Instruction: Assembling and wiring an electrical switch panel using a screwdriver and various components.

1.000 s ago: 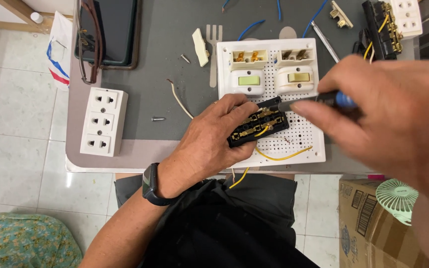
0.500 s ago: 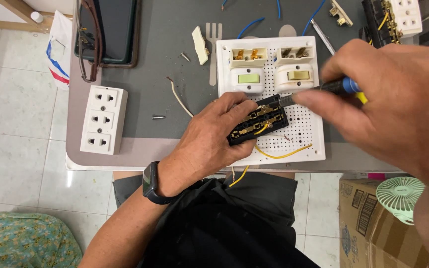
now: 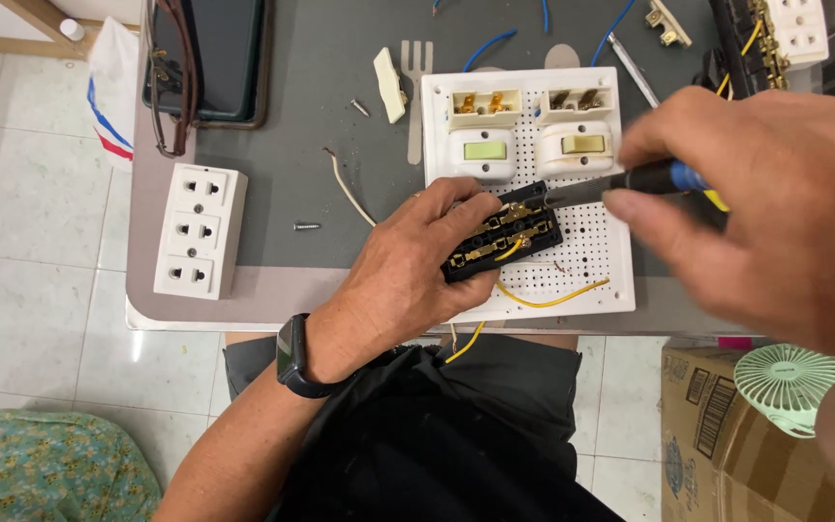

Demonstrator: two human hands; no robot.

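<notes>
Pale floor tiles [image 3: 31, 193] fill the left of the frame, and over them runs the grey counter [image 3: 302, 97] across the top and middle. On it, right of centre, lies the white perforated board [image 3: 591, 242] with two cream switches mounted near its upper edge. My right hand [image 3: 775, 213], large and blurred at the right of the frame, has its grip clamped on the screwdriver [image 3: 620, 182], whose dark shaft points left to the black terminal block [image 3: 504, 242] at frame centre. My left hand [image 3: 408, 280] has its grip closed round that block, pressing it on the board's lower left part; brass contacts and a yellow wire [image 3: 553, 298] show on and beside it. At the left edge of the counter sits a white triple socket [image 3: 200, 230]. A cardboard box [image 3: 727, 435] with a small green fan [image 3: 790, 375] stands lower right. One loose screw [image 3: 307, 226] lies between socket and hand.
</notes>
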